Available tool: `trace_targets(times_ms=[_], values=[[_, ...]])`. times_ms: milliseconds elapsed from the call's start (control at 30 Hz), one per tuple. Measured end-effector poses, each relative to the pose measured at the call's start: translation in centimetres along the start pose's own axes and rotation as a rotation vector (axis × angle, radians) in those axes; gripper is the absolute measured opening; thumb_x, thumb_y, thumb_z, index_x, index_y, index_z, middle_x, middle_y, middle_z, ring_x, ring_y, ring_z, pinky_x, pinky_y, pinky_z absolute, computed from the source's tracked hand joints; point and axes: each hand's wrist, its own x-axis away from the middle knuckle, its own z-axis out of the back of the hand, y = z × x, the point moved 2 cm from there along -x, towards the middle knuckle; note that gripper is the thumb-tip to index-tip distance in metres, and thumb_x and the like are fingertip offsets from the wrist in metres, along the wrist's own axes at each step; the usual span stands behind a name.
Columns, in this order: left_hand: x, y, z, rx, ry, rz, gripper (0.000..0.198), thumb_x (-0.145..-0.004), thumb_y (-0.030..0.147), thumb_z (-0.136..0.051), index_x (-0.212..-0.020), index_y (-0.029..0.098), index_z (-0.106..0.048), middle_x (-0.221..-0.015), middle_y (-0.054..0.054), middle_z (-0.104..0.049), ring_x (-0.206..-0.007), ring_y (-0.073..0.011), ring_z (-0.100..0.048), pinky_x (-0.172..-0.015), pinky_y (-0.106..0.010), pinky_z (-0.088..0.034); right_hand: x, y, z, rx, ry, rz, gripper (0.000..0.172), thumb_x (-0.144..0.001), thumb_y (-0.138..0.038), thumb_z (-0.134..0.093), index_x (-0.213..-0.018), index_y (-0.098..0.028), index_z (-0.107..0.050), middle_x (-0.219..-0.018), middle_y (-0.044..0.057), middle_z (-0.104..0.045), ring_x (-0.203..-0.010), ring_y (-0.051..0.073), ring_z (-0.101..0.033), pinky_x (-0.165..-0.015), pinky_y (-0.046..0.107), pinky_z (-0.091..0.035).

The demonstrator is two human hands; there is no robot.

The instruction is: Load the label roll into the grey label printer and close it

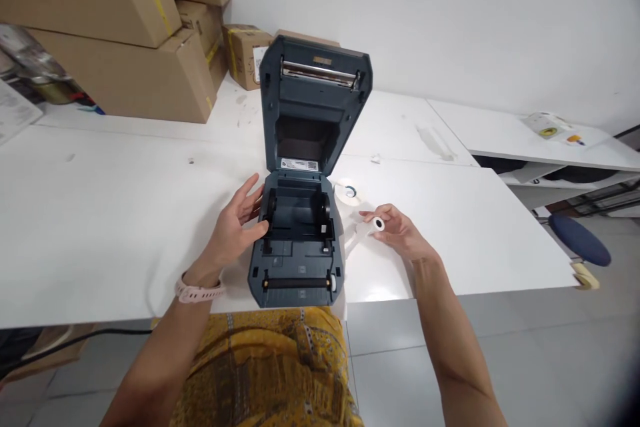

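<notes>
Right hand [397, 232] holds white roll [371, 226]

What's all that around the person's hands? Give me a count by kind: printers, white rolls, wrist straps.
Printers: 1, the open printer beside the left hand
White rolls: 2, a small roll in the right hand and a flat roll on the table
Wrist straps: 1, the pink strap
Total: 4
</notes>
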Motion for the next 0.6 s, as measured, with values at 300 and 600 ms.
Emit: trace_targets(times_ms=[300,600], values=[[0.0,0.1,0.0,0.001,0.002,-0.004,0.103,-0.077,0.044,-0.083,-0.162,0.021,-0.029,-0.160,-0.019,-0.045,-0.142,-0.0358,-0.053,-0.122,-0.057,-0.040,-0.5,-0.1,1.1,-0.022,0.111,0.018,0.066,-0.088,-0.054,-0.072,-0.148,-0.037,-0.047,-0.155,0.008,-0.056,-0.148,0.026,-0.048,-0.125,0.053,-0.034],[-0.2,-0.3,0.0,0.032,-0.054,-0.020,0.111,-0.078,0.051,-0.081,-0.165,0.022,-0.019,-0.162,-0.020,-0.040,-0.146,-0.0376,-0.049,-0.122,-0.059,-0.037,-7.7,-3.5,-1.1,0.368,-0.144,-0.150,0.081,-0.064,-0.043,-0.092,-0.136,-0.024,-0.061,-0.140,0.010,-0.066,-0.130,0.033,-0.060,-0.112,0.051,-0.047]])
